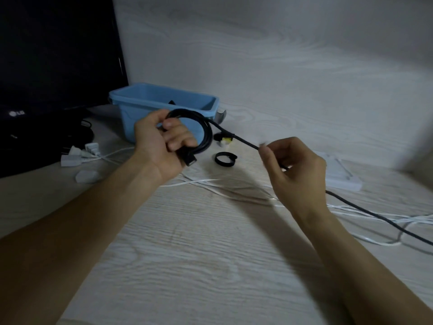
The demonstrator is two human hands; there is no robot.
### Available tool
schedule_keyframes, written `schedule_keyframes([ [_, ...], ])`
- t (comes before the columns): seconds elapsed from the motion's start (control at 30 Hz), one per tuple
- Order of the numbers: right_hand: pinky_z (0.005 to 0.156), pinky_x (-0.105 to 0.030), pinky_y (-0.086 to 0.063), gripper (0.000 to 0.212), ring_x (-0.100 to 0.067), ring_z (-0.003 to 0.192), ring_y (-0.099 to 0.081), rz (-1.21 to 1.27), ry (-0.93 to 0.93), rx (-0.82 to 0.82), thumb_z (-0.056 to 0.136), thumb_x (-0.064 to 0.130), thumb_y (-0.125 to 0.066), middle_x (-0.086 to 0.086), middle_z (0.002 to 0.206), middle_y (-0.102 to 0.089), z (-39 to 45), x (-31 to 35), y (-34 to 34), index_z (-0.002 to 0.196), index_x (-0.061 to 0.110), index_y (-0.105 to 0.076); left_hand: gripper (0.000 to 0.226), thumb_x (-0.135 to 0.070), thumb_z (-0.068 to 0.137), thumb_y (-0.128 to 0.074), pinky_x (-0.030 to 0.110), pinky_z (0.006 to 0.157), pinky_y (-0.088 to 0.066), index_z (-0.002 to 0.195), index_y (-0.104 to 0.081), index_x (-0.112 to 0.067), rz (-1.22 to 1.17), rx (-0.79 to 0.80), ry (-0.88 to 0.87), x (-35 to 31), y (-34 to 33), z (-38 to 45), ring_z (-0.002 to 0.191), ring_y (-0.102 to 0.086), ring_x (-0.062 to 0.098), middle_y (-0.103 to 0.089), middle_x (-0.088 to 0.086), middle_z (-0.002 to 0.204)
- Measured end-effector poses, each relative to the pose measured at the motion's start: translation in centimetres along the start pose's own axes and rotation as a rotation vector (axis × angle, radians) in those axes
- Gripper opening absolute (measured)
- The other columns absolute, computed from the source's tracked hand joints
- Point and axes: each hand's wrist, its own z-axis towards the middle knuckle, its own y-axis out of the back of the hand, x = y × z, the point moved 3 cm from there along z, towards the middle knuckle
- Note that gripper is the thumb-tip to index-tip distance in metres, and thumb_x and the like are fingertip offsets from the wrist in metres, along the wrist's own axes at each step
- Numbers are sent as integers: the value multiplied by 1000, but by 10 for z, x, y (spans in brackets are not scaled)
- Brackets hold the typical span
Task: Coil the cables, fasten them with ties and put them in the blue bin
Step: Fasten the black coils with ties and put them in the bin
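Observation:
My left hand (159, 144) grips a small coil of black cable (203, 132) just in front of the blue bin (140, 102). From the coil the black cable runs right to my right hand (293, 167), which pinches it, and then trails off along the table to the right edge (386, 221). A black tie loop (225, 158) lies on the table between my hands. A small yellow and white thing with a black tie (223, 140) sits behind it. Thin white cables (222, 184) lie loose across the table under my hands.
A dark LG monitor (54, 66) stands at the left with its base beside the bin. White plugs and adapters (79, 156) lie near it. A flat white box (344, 177) rests at the right. The near table is pale wood.

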Motion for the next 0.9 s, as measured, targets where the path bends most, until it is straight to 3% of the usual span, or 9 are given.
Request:
schedule_keyframes([
  [0.1, 59, -11, -44, 15, -8, 65, -63, -69, 30, -25, 89, 29, -73, 12, 70, -68, 1, 0, 2, 81, 18, -68, 42, -29, 98, -47, 22, 52, -48, 58, -36, -19, -4, -34, -25, -4, 2, 4, 40, -33, 12, -29, -5, 50],
  [0.23, 57, -10, -42, 12, -6, 67, -61, -171, 55, 74, 89, 28, -72, 15, 68, -65, 0, -3, -6, 80, 23, -69, 43, -31, 103, -44, 32, 74, -54, 63, -40, -16, 105, 42, -8, 0, -2, 7, 55, -50, 15, -49, 3, 61],
  [0.3, 58, -6, -40, 8, 2, 66, -60, -198, 75, 177, 90, 25, -72, 22, 68, -63, -2, -2, -10, 84, 21, -75, 41, -31, 103, -44, 30, 72, -55, 65, -42, -15, 123, 90, 10, 2, -2, 6, 57, -51, 14, -55, 4, 65],
  [0.37, 59, -3, -38, 9, 9, 64, -59, -204, 122, 306, 90, 21, -73, 21, 70, -64, -5, -1, -15, 86, 15, -79, 36, -32, 103, -44, 23, 58, -49, 70, -43, -16, 145, 150, 30, 1, -3, 4, 46, -41, 8, -52, -2, 62],
  [0.47, 59, -5, -40, 11, 2, 63, -61, -204, 170, 444, 89, 23, -73, 11, 72, -72, -12, 0, -22, 87, 14, -80, 37, -38, 101, -41, 18, 39, -32, 70, -44, -19, 180, 274, 115, 1, -9, -1, 34, -25, 6, -33, -10, 49],
  [0.6, 56, -6, -38, 7, -1, 57, -58, -173, 213, 473, 87, 23, -76, 11, 67, -71, -17, 7, -28, 82, 19, -79, 42, -37, 103, -39, 18, 34, -26, 64, -38, -21, 215, 256, 137, 3, -10, -2, 30, -22, 7, -24, -10, 43],
  [0.73, 60, -13, -46, 3, -5, 62, -62, -126, 283, 551, 82, 23, -79, 10, 73, -72, -23, 17, -31, 84, 20, -78, 46, -47, 103, -35, 19, 38, -31, 65, -37, -21, 211, 202, 137, 12, -11, -3, 36, -21, 6, -23, -9, 47],
  [0.8, 61, -15, -47, 8, -8, 63, -62, -115, 330, 594, 82, 16, -77, 8, 75, -70, -26, 21, -33, 89, 18, -78, 46, -49, 103, -31, 23, 48, -41, 70, -41, -19, 208, 221, 144, 15, -13, -5, 44, -26, 9, -28, -6, 55],
  [0.9, 63, -8, -39, 13, -5, 62, -57, -107, 359, 599, 84, 13, -74, 9, 77, -67, -26, 22, -34, 95, 18, -78, 32, -33, 105, -32, 32, 69, -46, 79, -41, -16, 319, 257, 103, 25, -18, -10, 54, -36, 13, -36, -1, 65],
])
